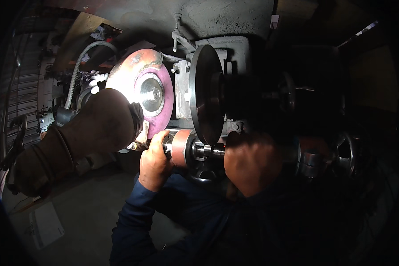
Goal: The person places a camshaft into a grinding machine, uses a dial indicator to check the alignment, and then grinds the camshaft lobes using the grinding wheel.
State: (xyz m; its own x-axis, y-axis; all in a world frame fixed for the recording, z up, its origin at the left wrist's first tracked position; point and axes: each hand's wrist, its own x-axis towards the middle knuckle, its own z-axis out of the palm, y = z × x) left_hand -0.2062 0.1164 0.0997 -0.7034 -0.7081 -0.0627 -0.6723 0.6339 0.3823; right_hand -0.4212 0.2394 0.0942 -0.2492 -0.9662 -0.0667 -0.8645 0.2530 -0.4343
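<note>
A pink grinding wheel with a round steel hub stands under bright light. To its right is a large dark steel disc on edge. Below the disc runs a bright stepped steel shaft with an orange-red drum at its left. My left hand is closed around the metal end beside the drum, finger and thumb up against it. My right hand, in shadow, is curled in a fist over the shaft's right part; its fingertips are hidden.
A big lamp housing leans in from the left. Behind it curves a flexible metal conduit. A handwheel stands at the right in darkness. A clamp screw sits on the machine's top, and a pale sheet lies at lower left.
</note>
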